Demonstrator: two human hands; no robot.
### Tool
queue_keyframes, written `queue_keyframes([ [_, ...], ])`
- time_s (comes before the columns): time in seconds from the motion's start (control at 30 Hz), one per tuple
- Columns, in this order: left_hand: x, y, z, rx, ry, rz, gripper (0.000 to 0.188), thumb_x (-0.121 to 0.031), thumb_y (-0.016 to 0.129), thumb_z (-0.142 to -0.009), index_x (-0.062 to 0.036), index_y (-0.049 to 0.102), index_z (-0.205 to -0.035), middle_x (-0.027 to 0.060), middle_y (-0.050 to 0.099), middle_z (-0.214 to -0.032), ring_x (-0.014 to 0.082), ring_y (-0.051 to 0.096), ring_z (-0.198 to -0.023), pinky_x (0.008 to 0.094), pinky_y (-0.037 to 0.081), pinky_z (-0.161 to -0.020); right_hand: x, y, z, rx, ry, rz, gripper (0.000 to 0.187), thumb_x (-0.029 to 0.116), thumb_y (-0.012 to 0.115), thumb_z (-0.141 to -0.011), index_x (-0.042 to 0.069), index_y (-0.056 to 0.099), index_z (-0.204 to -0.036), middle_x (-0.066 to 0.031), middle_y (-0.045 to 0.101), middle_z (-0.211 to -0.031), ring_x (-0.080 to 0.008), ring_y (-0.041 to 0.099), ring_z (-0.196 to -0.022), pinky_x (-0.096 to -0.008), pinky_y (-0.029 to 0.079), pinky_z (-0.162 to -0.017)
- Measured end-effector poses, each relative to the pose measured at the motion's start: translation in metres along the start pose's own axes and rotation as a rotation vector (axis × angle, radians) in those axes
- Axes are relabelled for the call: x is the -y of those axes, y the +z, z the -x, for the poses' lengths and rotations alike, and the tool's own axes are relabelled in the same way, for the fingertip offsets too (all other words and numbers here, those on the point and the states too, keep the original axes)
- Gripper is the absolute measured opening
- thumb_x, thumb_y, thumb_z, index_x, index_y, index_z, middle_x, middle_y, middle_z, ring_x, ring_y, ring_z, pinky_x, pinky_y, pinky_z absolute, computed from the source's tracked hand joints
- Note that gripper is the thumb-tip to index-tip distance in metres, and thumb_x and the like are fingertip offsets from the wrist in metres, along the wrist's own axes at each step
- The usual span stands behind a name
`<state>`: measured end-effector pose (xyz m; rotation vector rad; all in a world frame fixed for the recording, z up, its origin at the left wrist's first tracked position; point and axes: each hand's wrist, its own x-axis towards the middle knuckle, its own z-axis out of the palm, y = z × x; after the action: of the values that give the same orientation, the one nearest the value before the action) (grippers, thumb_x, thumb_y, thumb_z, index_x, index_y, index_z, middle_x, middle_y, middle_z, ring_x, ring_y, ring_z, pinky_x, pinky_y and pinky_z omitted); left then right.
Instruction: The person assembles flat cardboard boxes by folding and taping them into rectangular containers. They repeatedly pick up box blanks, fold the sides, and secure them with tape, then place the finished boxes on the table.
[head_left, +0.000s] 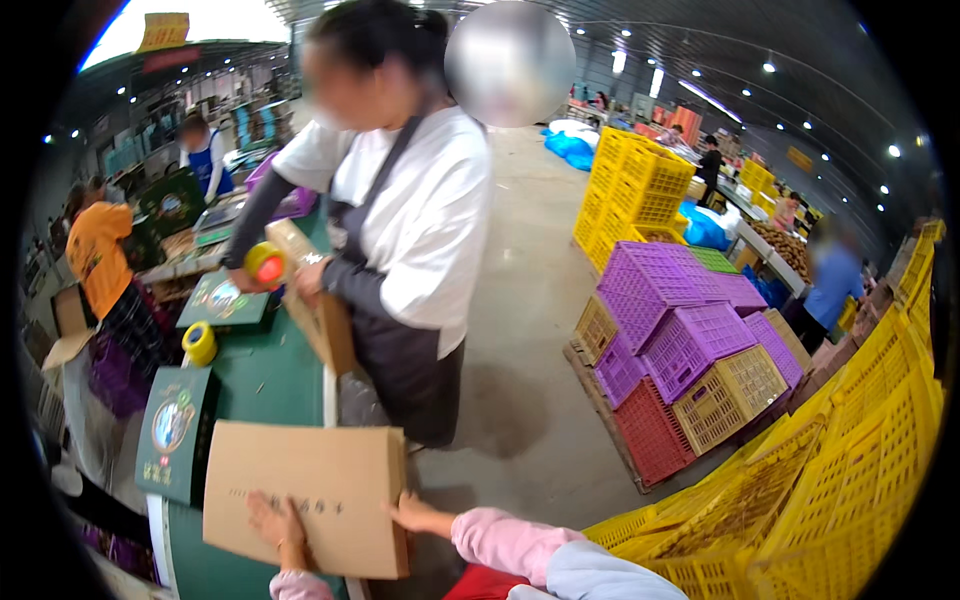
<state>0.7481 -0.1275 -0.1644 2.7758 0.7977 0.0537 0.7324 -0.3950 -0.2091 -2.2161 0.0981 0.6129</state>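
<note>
A brown cardboard box [300, 455] with a line of dark print stands on the green work table [262, 385], close in front of me. My left hand [278, 522] lies flat against its broad face, fingers spread. At the box's right edge, my right hand [420, 516] grips the side, with part of the fingers hidden. A dark green printed gift box [175, 435] lies just left of the cardboard box. Beyond it are a yellow tape roll [200, 343] and another green gift box [225, 300].
Across the table's right side, a co-worker [400, 220] in a dark apron holds a tape dispenser [265, 264] against another carton [322, 318]. Purple, tan and red crates [690, 345] stand on a pallet to the right. Yellow crates [800, 500] line the near right.
</note>
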Motion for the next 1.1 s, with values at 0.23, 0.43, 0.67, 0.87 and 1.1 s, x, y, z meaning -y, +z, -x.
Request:
queue_keyframes([
  [0.23,0.038,0.021,-0.016,-0.240,0.090,0.137,0.049,-0.019,0.048,-0.091,0.0010,0.039,-0.135,0.0195,0.038,-0.139,0.0334,0.032,-0.130,0.0408,0.025,-0.108,0.018,-0.173,0.068,0.287,-0.705,-0.271,0.057,0.021,0.056,-0.090,0.007,0.031,-0.140,-0.0081,0.044,-0.101,-0.0154,0.058,-0.077,-0.0312,0.048,-0.073],
  [0.43,0.008,0.029,-0.042,-0.271,-0.026,-0.036,0.049,-0.024,0.048,-0.091,0.0010,0.039,-0.132,0.0183,0.042,-0.134,0.0324,0.040,-0.122,0.0398,0.031,-0.102,0.088,-0.389,0.157,-0.599,-1.277,-0.060,0.039,0.009,0.072,-0.074,0.002,0.059,-0.111,-0.0128,0.057,-0.099,-0.0276,0.057,-0.091,-0.0384,0.047,-0.080],
  [0.67,-0.120,0.073,-0.101,-0.283,-0.082,0.002,0.044,-0.024,0.049,-0.091,-0.0001,0.042,-0.127,0.0165,0.045,-0.127,0.0305,0.043,-0.115,0.0385,0.034,-0.096,0.078,-0.505,0.120,-1.290,-1.478,0.262,0.042,0.013,0.063,-0.084,0.014,0.043,-0.121,-0.0070,0.056,-0.085,-0.0214,0.054,-0.062,-0.0368,0.050,-0.054],
  [0.87,-0.250,0.102,-0.195,-0.307,-0.125,0.032,0.041,-0.025,0.050,-0.090,-0.0010,0.045,-0.123,0.0149,0.048,-0.122,0.0288,0.046,-0.109,0.0375,0.036,-0.091,0.089,-0.625,0.031,-1.289,-1.503,0.171,0.039,0.009,0.063,-0.082,0.011,0.047,-0.117,-0.0069,0.056,-0.087,-0.0249,0.055,-0.065,-0.0402,0.050,-0.056],
  [1.1,-0.402,0.093,-0.260,-0.298,-0.209,0.044,0.037,-0.025,0.051,-0.090,-0.0021,0.048,-0.118,0.0131,0.051,-0.115,0.0268,0.048,-0.102,0.0363,0.038,-0.085,-0.003,-0.758,-0.113,-0.944,-1.008,0.272,0.029,0.002,0.062,-0.078,0.006,0.059,-0.106,-0.0118,0.060,-0.086,-0.0287,0.060,-0.071,-0.0383,0.051,-0.065],
])
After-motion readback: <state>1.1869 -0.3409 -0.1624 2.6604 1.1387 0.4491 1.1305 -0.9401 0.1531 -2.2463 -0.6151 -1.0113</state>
